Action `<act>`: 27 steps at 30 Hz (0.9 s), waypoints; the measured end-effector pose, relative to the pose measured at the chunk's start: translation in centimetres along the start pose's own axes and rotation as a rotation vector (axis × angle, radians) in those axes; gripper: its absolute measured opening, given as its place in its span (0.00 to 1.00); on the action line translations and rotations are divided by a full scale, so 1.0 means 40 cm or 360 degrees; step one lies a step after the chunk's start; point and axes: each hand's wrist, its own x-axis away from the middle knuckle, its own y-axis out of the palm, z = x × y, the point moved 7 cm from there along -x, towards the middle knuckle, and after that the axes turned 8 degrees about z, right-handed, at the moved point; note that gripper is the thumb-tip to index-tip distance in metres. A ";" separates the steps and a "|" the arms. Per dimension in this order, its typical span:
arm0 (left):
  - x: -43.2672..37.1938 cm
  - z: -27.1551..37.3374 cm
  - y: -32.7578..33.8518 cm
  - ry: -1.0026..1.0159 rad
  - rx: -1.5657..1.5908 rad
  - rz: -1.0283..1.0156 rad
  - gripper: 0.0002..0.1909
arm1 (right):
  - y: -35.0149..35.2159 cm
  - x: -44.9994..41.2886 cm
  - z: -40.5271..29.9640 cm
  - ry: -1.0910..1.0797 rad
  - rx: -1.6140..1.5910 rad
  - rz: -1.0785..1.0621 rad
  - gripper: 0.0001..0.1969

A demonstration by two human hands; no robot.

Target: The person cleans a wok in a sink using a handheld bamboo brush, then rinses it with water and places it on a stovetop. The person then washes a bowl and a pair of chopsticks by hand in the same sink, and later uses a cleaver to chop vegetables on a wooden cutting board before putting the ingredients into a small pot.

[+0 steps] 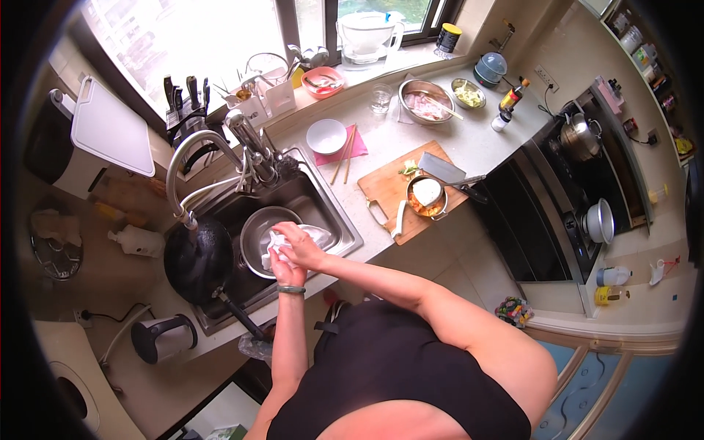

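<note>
Over the steel sink (324,206), a crumpled white cloth (273,245) is gripped between my two hands. My left hand (287,269), with a dark bangle at the wrist, holds it from below. My right hand (300,245) presses on it from above. Both are above a round metal bowl (253,231) in the basin. A whitish rounded thing (319,234), partly hidden by my right hand, shows at the bowl's right side; I cannot tell what it is. A dark wok (201,264) rests across the sink's left part, under the curved faucet (184,148).
Right of the sink, a wooden cutting board (404,184) carries a cleaver (443,168) and a small pot of food (426,206). A white bowl (326,136), chopsticks (350,154) and a metal bowl of raw meat (410,102) stand behind. An electric kettle (165,338) is at the left.
</note>
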 end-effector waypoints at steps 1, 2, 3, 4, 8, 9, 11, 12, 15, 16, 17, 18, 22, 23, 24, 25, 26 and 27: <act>-0.008 0.003 0.005 0.0016 0.0020 -0.0079 0.28 | -0.007 0.008 0.021 0.0264 -0.0151 0.0011 0.15; -0.011 -0.006 -0.002 -0.0032 -0.0054 -0.0073 0.27 | 0.031 0.051 0.103 0.0879 -0.0639 -0.0039 0.11; -0.007 -0.026 0.009 -0.0096 -0.0128 -0.0070 0.26 | 0.058 0.108 0.151 0.1449 -0.1159 -0.0199 0.10; -0.025 -0.029 -0.024 -0.0005 -0.0360 0.0026 0.24 | 0.054 0.123 0.169 0.1483 -0.1255 -0.0246 0.11; -0.072 0.035 -0.194 0.0455 -0.1067 0.0222 0.17 | 0.009 0.135 0.151 0.1163 -0.0418 -0.0719 0.13; -0.054 0.059 -0.176 0.0817 -0.1539 0.0425 0.15 | -0.020 0.118 0.145 0.0853 0.0098 -0.0842 0.12; 0.005 0.053 -0.021 0.1523 -0.2586 0.0095 0.30 | -0.123 0.106 0.191 0.0577 0.0283 -0.0300 0.14; 0.011 0.046 -0.008 0.1394 -0.2888 -0.0004 0.33 | -0.142 0.099 0.203 0.0646 0.0243 -0.0187 0.16; 0.013 0.008 0.018 0.1341 -0.3163 -0.0277 0.35 | -0.164 0.085 0.221 0.0561 0.0299 -0.0157 0.29; -0.001 -0.011 0.014 0.0897 -0.2478 -0.0163 0.34 | -0.137 0.095 0.233 0.0569 0.0140 -0.0423 0.31; -0.012 -0.043 0.010 0.0478 -0.1777 -0.0054 0.34 | -0.111 0.109 0.241 0.0571 -0.0020 -0.0688 0.33; -0.010 -0.055 0.011 0.0348 -0.1544 -0.0040 0.32 | -0.105 0.116 0.231 0.0578 -0.0165 -0.0752 0.34; 0.043 -0.085 0.052 0.0182 -0.1418 0.0036 0.38 | -0.211 0.095 0.275 0.0787 0.0090 -0.0403 0.22; 0.032 -0.091 0.044 0.0235 -0.1599 0.0023 0.36 | -0.258 0.084 0.321 0.0646 0.0178 -0.0079 0.20; 0.037 -0.072 0.009 0.0272 -0.1681 0.0099 0.34 | -0.284 0.073 0.332 0.0851 0.0211 0.0002 0.20; 0.037 -0.072 -0.005 0.0287 -0.1770 0.0141 0.32 | -0.336 0.042 0.329 0.0576 0.0378 0.0216 0.22; 0.049 -0.057 -0.039 0.0285 -0.1797 0.0280 0.28 | -0.357 0.012 0.315 0.0518 0.0488 0.0214 0.23; 0.054 -0.053 -0.061 0.0298 -0.1787 0.0304 0.28 | -0.367 -0.008 0.320 0.0546 0.0493 0.0110 0.26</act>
